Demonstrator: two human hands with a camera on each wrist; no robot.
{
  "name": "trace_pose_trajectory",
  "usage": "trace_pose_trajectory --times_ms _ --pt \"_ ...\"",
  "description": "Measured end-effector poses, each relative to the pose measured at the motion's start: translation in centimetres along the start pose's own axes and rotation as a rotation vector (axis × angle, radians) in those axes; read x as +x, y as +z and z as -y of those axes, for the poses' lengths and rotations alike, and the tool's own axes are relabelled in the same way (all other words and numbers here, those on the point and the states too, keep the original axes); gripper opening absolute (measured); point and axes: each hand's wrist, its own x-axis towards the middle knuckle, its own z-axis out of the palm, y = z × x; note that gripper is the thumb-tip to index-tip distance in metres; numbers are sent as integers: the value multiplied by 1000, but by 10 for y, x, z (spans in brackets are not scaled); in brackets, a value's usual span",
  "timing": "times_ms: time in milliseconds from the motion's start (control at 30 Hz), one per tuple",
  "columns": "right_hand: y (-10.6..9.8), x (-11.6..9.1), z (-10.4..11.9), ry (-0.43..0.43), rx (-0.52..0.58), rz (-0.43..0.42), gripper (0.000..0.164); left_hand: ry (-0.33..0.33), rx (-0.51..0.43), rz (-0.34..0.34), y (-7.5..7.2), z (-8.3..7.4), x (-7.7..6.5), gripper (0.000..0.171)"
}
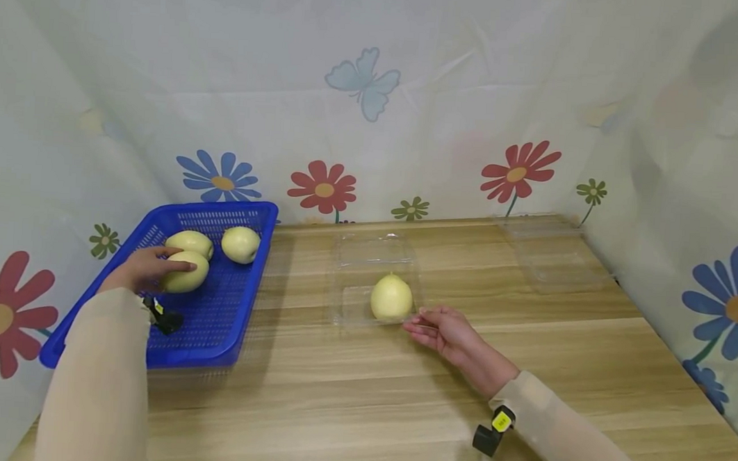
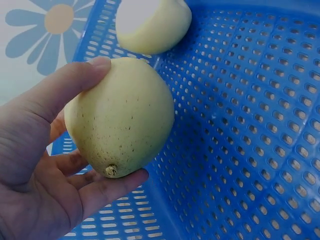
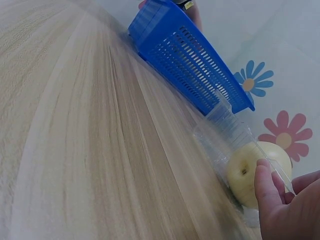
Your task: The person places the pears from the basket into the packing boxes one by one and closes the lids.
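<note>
My left hand (image 1: pixel 144 270) grips a pale yellow pear (image 2: pixel 122 117) inside the blue basket (image 1: pixel 251 301), thumb over one side and fingers under the other. Two more pears lie behind it: one pear (image 1: pixel 191 242) right beside the held one, another pear (image 1: pixel 240 245) by the basket's right wall. At mid-table stands a clear plastic clamshell box (image 1: pixel 352 305), its lid folded up at the back. A single pear (image 1: pixel 392 298) sits in its right half. With thumb and fingertips, my right hand (image 1: pixel 454 336) pinches the box's front right corner.
A second clear plastic box (image 1: pixel 552 257) lies at the back right of the wooden table (image 1: pixel 347 410). Behind the table hangs a white curtain (image 1: pixel 436 136) with flowers and a butterfly. Each wrist carries a small black camera (image 1: pixel 490 432).
</note>
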Motion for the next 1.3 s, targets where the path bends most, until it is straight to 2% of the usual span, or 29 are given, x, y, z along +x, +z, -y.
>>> trace_pose_trajectory --times_ms 167,400,700,933,1300 --pt "0 0 0 3 -2 3 11 27 -24 -19 1 0 2 97" --pt "1 1 1 0 -8 11 9 63 -77 -82 1 3 4 95" --pt "2 0 1 7 -14 0 9 94 -125 -103 2 5 5 95" --pt "1 -1 1 7 -1 -6 8 138 -190 -136 2 -4 6 95" --pt "2 -2 2 20 -7 8 16 149 -268 -161 2 -21 3 97"
